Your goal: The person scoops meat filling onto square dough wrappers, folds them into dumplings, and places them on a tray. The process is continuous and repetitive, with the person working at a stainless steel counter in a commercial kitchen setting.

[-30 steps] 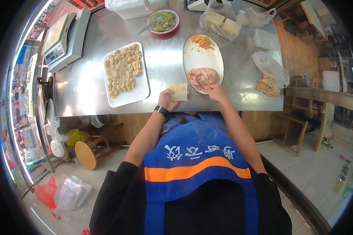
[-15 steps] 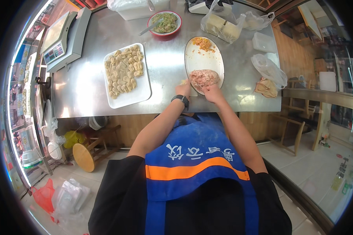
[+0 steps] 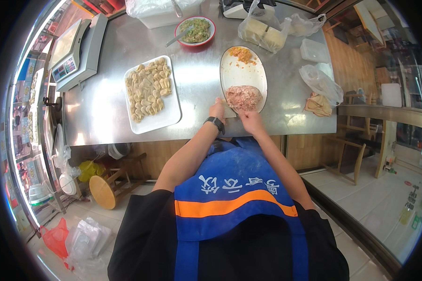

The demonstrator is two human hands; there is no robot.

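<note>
Left hand (image 3: 216, 110) pinched wrapper (image 3: 229, 113) by plate's (image 3: 243, 69) near left edge | wrapper seemed light, soft, easy to rip; rim looked best to hold | right hand (image 3: 252, 122) was at plate's meat (image 3: 244, 96), grip hidden

1. Surface (image 3: 286, 124): bare metal, reflective, marked by broad patches of white glare; its straight edges appear bowed.
2. Boards (image 3: 157, 154): wood-toned, visible below the near edge of the surface.
3. Stool (image 3: 102, 192): round wooden seat, tilted in view, lower left.
4. Tiled floor (image 3: 122, 210): pale, with thin joints.
5. Strip light (image 3: 19, 65): narrow, white, bright, along the left margin.
6. Glass panel (image 3: 384, 210): right side, dark-framed along its lower edge, bearing markings; pale tiles show in it.
7. Chair (image 3: 357, 164): wooden, right of the surface.
8. Wooden floor (image 3: 342, 47): brown, upper right, with further furniture too indistinct to identify.
</note>
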